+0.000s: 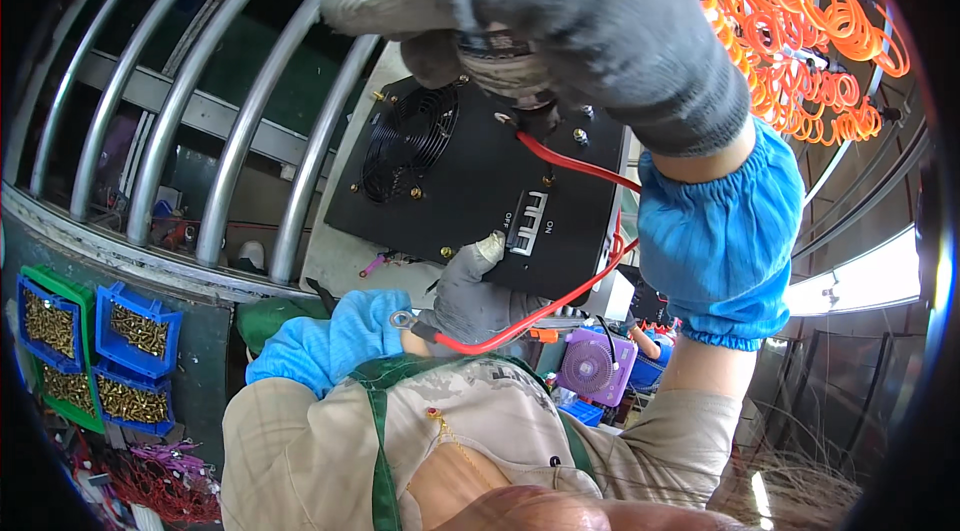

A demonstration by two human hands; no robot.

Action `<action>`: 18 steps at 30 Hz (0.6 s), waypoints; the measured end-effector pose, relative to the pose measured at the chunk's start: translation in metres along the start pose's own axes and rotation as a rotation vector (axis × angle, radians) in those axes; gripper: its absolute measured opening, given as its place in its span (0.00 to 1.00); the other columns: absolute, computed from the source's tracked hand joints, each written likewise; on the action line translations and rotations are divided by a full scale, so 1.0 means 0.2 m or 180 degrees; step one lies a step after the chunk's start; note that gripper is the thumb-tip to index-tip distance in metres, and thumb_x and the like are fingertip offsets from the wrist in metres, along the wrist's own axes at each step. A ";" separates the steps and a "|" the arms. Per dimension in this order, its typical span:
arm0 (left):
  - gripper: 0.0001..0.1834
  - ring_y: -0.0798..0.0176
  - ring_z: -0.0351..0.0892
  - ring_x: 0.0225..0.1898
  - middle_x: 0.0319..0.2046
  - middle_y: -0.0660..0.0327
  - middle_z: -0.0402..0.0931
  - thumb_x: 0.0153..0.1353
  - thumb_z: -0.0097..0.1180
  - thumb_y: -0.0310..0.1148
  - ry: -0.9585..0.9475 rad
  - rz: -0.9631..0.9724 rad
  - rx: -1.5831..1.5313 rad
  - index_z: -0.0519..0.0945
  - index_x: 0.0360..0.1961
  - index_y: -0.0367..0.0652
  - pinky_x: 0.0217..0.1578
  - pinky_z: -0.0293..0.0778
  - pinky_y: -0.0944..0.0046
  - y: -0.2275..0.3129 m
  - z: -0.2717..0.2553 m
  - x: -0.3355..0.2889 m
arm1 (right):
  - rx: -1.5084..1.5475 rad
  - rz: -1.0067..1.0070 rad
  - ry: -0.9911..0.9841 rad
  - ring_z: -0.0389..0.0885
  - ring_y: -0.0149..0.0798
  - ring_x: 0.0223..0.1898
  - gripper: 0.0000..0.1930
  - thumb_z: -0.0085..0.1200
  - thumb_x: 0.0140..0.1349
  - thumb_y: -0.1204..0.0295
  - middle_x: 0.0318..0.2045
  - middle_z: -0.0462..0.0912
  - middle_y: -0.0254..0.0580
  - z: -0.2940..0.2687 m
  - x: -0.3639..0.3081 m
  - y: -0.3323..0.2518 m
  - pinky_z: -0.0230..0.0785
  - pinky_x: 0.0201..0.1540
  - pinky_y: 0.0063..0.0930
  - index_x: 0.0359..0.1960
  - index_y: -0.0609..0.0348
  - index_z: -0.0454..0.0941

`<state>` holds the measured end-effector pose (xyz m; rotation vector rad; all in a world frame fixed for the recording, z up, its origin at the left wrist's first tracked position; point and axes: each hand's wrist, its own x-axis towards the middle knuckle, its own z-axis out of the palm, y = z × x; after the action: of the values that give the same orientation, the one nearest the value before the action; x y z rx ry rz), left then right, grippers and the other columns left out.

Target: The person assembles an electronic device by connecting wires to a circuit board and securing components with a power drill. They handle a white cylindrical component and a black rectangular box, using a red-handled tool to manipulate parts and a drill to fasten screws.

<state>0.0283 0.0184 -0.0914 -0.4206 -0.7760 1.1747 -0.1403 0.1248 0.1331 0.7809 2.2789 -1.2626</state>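
Note:
My right hand, in a grey glove with a blue sleeve cover above the wrist, wraps round a dark driver-like tool. The tool's tip points at a black panel, near a ring lug on a red cable; the exact contact is hidden. The panel carries a round fan grille, brass studs and a switch with white markings. My gloved left hand rests at the panel's near edge, one digit stretched onto it beside the switch. Another red cable, ending in a ring lug, passes in front of that hand.
Curved metal bars stand at the left. Below them, blue bins hold brass screws, with red wires bundled lower down. Orange coiled hoses hang at the upper right. A purple fan and another person's arm show beyond.

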 end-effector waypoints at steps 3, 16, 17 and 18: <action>0.29 0.47 0.71 0.56 0.57 0.44 0.67 0.64 0.46 0.44 0.0280 0.0283 0.0026 0.63 0.60 0.34 0.58 0.69 0.49 -0.02 0.03 0.01 | -0.0203 0.0007 -0.0162 0.78 0.33 0.27 0.16 0.60 0.49 0.64 0.24 0.79 0.43 0.01 0.07 0.03 0.72 0.32 0.29 0.32 0.64 0.76; 0.34 0.50 0.67 0.59 0.58 0.52 0.67 0.57 0.52 0.49 0.0178 0.0023 0.0275 0.64 0.61 0.43 0.63 0.61 0.49 -0.01 0.07 0.00 | -0.1117 -0.0106 0.0181 0.77 0.37 0.26 0.20 0.57 0.51 0.59 0.22 0.77 0.45 0.17 0.16 0.16 0.70 0.33 0.32 0.34 0.67 0.76; 0.34 0.50 0.67 0.59 0.58 0.52 0.67 0.56 0.53 0.49 0.0210 0.0004 0.0281 0.64 0.61 0.43 0.63 0.61 0.48 -0.01 0.07 0.00 | -0.1175 -0.0283 0.0188 0.76 0.38 0.25 0.20 0.57 0.51 0.59 0.22 0.77 0.44 0.17 0.16 0.21 0.70 0.32 0.33 0.35 0.67 0.76; 0.34 0.50 0.67 0.59 0.58 0.52 0.67 0.56 0.53 0.49 0.0239 -0.0031 0.0286 0.64 0.61 0.43 0.63 0.60 0.48 -0.01 0.07 0.00 | -0.1354 -0.0368 0.0297 0.74 0.39 0.23 0.22 0.56 0.51 0.57 0.22 0.76 0.41 0.19 0.20 0.27 0.71 0.30 0.36 0.38 0.67 0.77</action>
<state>0.0205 0.0170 -0.0802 -0.3837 -0.6571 1.1735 -0.1315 0.1266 0.0562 0.5694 2.5731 -0.7512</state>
